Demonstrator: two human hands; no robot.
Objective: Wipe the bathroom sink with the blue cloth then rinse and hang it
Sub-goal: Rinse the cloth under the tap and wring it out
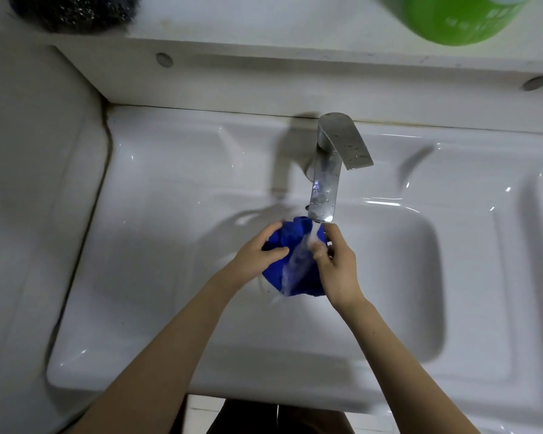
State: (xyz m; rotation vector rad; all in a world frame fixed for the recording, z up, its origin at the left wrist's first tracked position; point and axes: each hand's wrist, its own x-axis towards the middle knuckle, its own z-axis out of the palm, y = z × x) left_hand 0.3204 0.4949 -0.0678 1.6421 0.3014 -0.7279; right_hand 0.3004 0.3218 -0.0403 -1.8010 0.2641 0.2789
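Observation:
The blue cloth is bunched up over the basin of the white sink, right under the spout of the steel tap. Water runs from the spout onto the cloth and streams off its lower edge. My left hand grips the cloth's left side with curled fingers. My right hand holds its right side, fingers curled into the wet fabric beside the water stream.
A white ledge runs behind the sink; a dark steel scourer sits on it at the left, a green bottle at the right. A white toilet lid lies left of the sink.

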